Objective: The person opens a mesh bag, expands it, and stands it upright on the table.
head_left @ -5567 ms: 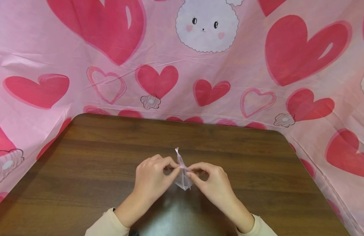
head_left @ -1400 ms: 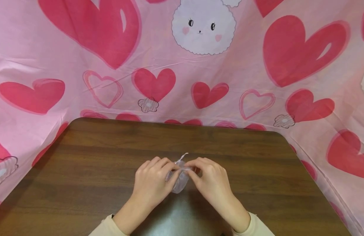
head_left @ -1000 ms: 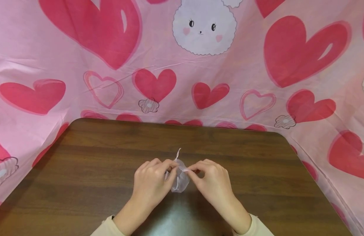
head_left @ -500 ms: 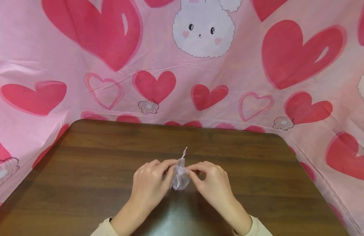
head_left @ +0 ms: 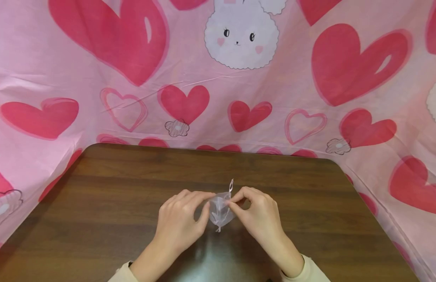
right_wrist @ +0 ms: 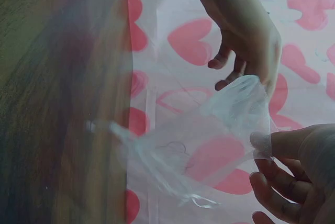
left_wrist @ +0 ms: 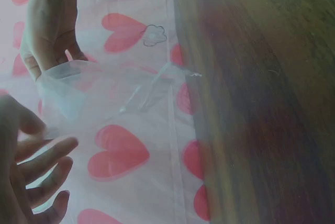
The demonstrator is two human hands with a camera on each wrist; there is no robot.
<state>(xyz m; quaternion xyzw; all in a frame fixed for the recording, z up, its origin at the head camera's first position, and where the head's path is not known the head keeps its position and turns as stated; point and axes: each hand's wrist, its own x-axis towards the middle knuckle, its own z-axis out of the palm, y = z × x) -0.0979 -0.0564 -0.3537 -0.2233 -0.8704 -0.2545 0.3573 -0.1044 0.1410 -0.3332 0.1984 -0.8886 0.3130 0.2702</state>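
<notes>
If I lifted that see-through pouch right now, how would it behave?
The pouch would probably flop, since its sides crease and fold. It is likely light: its material looks sheer, and the right hand merely pinches its edge.

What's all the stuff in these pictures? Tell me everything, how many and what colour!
See-through bag: 1, whitish, between the hands
Cord ends: 2, white, at the bag's far and near ends
Tabletop: 1, dark brown, under the hands
Cloth backdrop: pink, behind and beside the tabletop
Printed hearts: many, red and pink, across the cloth
Printed animal face: 1, white, upper middle
Sleeves: 2, cream, bottom edge
Left grip: 1 bare hand, at the bag's left side
Right grip: 1 bare hand, pinching the bag's right side
</notes>
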